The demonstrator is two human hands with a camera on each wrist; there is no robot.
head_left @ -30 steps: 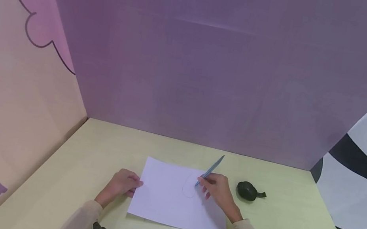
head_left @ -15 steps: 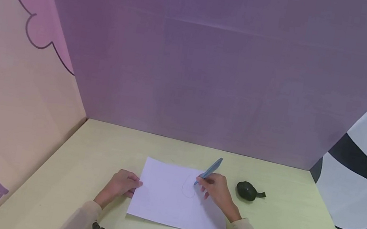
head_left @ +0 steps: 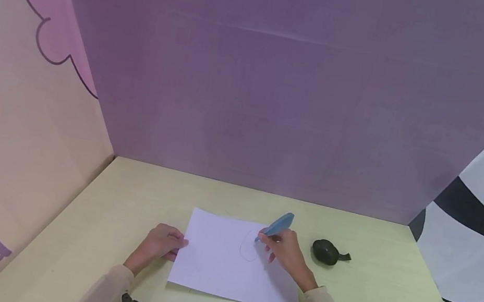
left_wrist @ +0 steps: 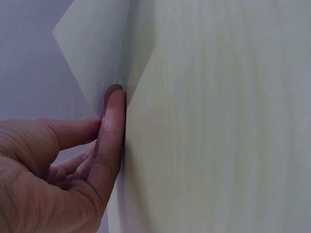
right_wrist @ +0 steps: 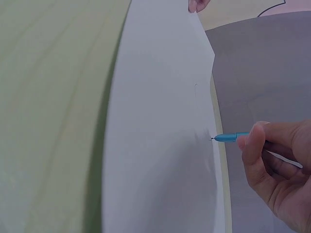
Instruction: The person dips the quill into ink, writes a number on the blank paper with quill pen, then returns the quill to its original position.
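Note:
A white sheet of paper point(head_left: 224, 264) lies on the pale green table point(head_left: 380, 299), bearing a faint oval line near its far right part. My right hand point(head_left: 285, 250) grips a blue pen point(head_left: 275, 226), tip down on the sheet beside that oval; the right wrist view shows the pen point(right_wrist: 228, 138) tip touching the paper point(right_wrist: 160, 145). My left hand point(head_left: 160, 244) rests at the sheet's left edge, fingers loosely curled and a fingertip point(left_wrist: 115, 104) pressing on the paper point(left_wrist: 92, 53).
A dark green deflated balloon point(head_left: 326, 252) lies on the table right of the paper. Purple wall behind, a peach and pink panel to the left, a panda panel to the right. Bare table surrounds the sheet.
The pen's upper end has dipped lower and its tip has crept slightly left along the oval. The left hand and the sheet have stayed put.

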